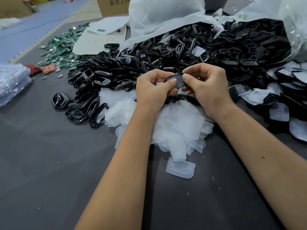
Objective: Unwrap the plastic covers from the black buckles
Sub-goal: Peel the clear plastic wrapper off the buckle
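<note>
I work at a dark grey felt-topped table (49, 163), with blue foam floor mats (33, 19) beyond it. A brown cardboard carton (114, 5) at the far edge bears printed characters reading 曲奇工作. My left hand (152, 90) and right hand (207, 87) pinch a flat black buckle in a clear plastic cover (176, 81) between thumbs and curled fingers, its long axis running left to right, above a pile of loose translucent plastic covers (174, 128) and before the heap of black buckles (149, 60).

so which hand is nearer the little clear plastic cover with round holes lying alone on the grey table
Right. The right hand is up and slightly right of the clear plastic cover; the left hand is up and further left. Both grip one wrapped black buckle.
</note>
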### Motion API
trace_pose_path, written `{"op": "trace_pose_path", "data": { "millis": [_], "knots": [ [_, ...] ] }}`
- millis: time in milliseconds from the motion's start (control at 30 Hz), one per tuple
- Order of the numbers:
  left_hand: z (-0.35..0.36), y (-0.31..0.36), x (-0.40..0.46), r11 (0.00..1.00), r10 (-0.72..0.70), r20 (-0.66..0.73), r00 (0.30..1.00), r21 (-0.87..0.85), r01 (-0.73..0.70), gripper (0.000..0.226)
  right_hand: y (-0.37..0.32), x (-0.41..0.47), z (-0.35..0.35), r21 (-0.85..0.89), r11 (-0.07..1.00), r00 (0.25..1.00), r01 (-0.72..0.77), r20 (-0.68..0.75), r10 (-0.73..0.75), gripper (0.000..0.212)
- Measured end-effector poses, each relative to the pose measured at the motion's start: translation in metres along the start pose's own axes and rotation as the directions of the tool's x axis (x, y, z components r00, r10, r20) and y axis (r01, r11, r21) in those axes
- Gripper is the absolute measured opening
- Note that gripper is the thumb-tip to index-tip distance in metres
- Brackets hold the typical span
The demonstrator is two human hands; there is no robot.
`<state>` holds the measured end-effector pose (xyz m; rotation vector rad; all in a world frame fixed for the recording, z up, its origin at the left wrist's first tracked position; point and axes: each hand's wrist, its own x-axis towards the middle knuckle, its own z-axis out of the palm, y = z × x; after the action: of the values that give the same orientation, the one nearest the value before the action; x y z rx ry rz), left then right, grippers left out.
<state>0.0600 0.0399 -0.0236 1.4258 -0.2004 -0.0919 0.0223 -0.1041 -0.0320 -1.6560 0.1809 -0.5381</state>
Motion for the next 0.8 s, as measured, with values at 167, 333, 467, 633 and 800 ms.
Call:
{"op": "trace_pose_path", "data": {
  "millis": [167,333,467,633,800],
  "knots": [
    [0.0,-0.001,-0.001,0.998,0.036,0.026,0.999,0.056,-0.038,0.018,-0.004,0.001,-0.003,0.053,0.995,0.996,-0.086,0.035,0.084,0.014],
    [0.0,-0.001,-0.001,0.993,0.063,0.023,0.998,0.094,-0.065,0.018,-0.002,0.001,-0.002,0.03,0.998,0.999,-0.051,0.018,0.05,0.019],
    [0.0,-0.002,0.001,0.995,0.049,0.003,0.999,0.088,-0.049,0.018,0.004,0.002,-0.001,-0.082,0.993,0.997,0.08,0.019,-0.078,0.017],
    [-0.001,-0.001,0.0,0.995,0.045,0.009,0.999,0.087,-0.045,0.016,0.009,0.004,-0.001,-0.136,0.977,0.986,0.164,0.036,-0.16,0.014],
    [-0.001,0.0,0.002,1.0,0.006,-0.02,1.0,0.014,-0.005,0.015,0.01,0.005,-0.003,-0.07,0.983,0.983,0.167,0.085,-0.161,0.012]
  ]
}}
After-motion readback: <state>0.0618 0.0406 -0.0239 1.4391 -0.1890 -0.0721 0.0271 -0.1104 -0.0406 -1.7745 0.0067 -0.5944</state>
